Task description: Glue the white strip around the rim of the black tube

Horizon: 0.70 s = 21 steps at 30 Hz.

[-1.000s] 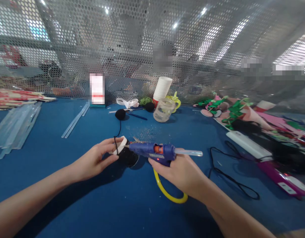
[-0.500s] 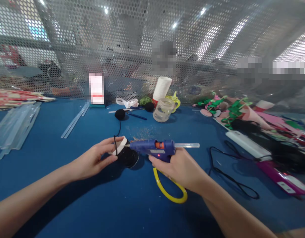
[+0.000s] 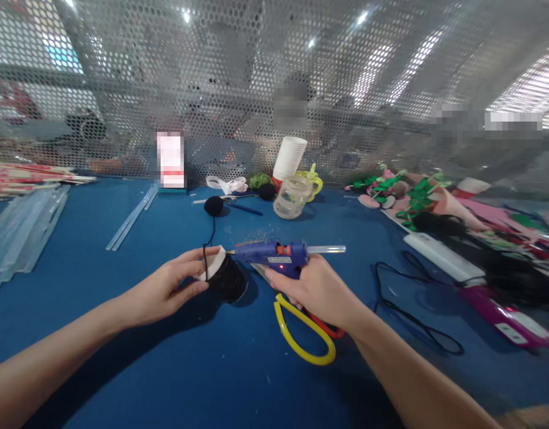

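Note:
My left hand grips the white rim of a paper cup whose side is wrapped in black yarn. The cup lies tilted, its mouth toward my fingers. From the rim a black strand runs up to a small ball of black yarn. In my right hand is a blue hot glue gun, a clear glue stick poking out of its back and a small red light on. Its nozzle points left, at the cup near the rim. Under that hand lie scissors with yellow and red handles, partly hidden.
Clear glue sticks lie at the left. A clear plastic jar and stacked paper cups stand at the back, before a perforated metal screen. Rightward are a power strip, a black cable and craft flowers.
The glue gun has shifted slightly up and left, its nozzle nearer the cup's upper edge. More of the scissors shows, including the red handle. My left hand still holds the cup.

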{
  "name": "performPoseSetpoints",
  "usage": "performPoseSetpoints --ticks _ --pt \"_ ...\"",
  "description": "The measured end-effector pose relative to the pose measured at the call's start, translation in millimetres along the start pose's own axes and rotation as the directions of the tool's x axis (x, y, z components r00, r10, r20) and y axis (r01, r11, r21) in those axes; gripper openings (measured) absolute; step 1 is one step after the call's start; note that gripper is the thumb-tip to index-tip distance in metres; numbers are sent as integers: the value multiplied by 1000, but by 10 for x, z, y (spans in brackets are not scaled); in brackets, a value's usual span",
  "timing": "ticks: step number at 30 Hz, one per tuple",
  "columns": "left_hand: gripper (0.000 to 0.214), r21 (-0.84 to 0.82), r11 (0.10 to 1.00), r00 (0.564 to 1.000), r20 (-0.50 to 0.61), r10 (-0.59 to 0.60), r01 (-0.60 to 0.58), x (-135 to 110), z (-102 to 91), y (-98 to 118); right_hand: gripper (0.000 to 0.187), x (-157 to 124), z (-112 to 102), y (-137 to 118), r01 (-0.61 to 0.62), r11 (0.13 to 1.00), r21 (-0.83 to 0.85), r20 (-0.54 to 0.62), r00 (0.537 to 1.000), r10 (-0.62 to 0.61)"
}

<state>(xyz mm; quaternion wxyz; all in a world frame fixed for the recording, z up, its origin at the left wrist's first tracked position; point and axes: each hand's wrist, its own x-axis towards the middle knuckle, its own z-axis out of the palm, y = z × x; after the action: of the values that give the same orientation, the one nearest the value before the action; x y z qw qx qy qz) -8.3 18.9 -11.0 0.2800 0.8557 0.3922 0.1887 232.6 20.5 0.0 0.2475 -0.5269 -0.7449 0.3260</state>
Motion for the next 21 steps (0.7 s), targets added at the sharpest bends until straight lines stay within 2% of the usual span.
performPoseSetpoints --ticks 7,13,21 --pt "19 -14 1000 1000 0 11 -11 0 4 6 20 -35 -22 -40 29 999 32 16 999 -29" --pt "18 -10 1000 1000 -1 5 -5 -5 10 -23 19 -10 -7 -5 -12 999 37 20 1000 11" --pt "17 -9 1000 1000 -10 8 -8 -2 15 -18 19 -34 -27 -24 -2 996 95 35 999 -1"
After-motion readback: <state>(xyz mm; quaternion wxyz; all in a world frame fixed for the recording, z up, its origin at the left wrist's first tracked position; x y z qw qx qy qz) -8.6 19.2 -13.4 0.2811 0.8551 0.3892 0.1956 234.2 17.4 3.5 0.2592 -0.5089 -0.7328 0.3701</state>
